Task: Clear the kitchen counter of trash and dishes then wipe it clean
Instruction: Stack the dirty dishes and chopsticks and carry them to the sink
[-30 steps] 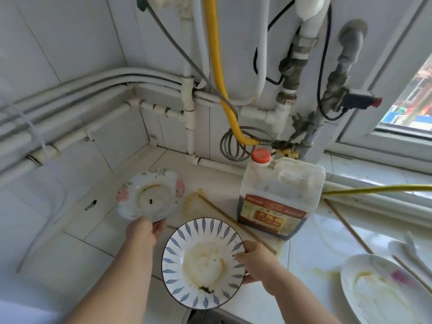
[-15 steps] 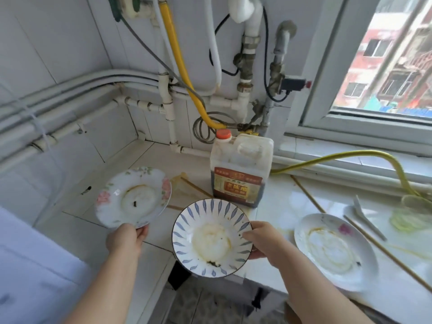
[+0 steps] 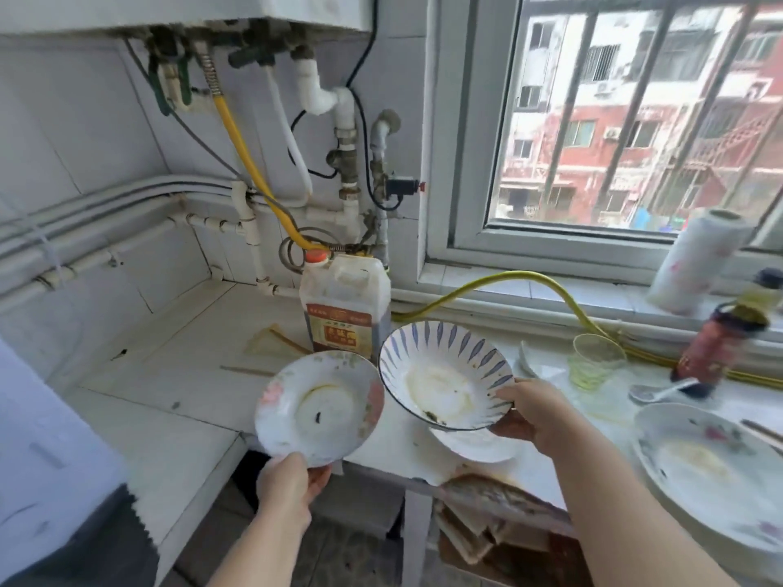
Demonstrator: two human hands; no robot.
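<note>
My left hand [image 3: 290, 487] grips the near rim of a dirty floral plate [image 3: 317, 406], held tilted above the counter's front edge. My right hand [image 3: 531, 410] grips the right rim of a dirty blue-leaf-patterned bowl [image 3: 445, 374], tilted toward me, just right of the plate. The two dishes almost touch. Another soiled floral plate [image 3: 712, 472] lies on the white counter [image 3: 178, 366] at the right. A white dish [image 3: 474, 444] shows partly beneath the bowl.
A soy-sauce jug [image 3: 345, 307] stands at the back by the pipes. A yellow hose [image 3: 529, 286] runs along the sill. A glass [image 3: 595, 360], a spoon [image 3: 661, 389], a red bottle [image 3: 716, 345], a paper roll [image 3: 699, 260] and chopsticks [image 3: 248, 369] are around.
Both hands lifted their dishes off the counter and carried them rightward and closer together. The view swung up and right, showing the window and more of the right counter.
</note>
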